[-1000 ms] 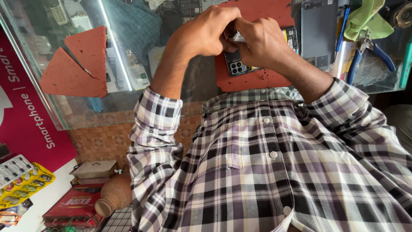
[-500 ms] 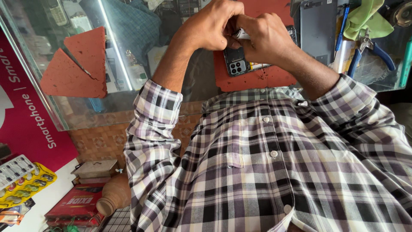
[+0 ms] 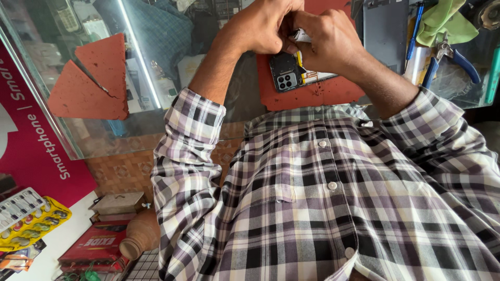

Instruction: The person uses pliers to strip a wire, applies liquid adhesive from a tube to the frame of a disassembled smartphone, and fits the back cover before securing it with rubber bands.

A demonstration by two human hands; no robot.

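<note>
At the top centre of the frame, my left hand (image 3: 260, 23) and right hand (image 3: 325, 39) close together over an opened smartphone (image 3: 291, 73), its dark camera block facing up. The phone lies on a red work mat (image 3: 312, 96) on a glass counter (image 3: 151, 130). Two broken pieces of red mat (image 3: 96, 78) sit in the upper left. Blue-handled pliers (image 3: 448, 57) and a green cloth (image 3: 442, 21) lie in the upper right. My checked shirt (image 3: 333, 208) fills the lower frame; a clay pot (image 3: 143, 234) stands lower left.
</note>
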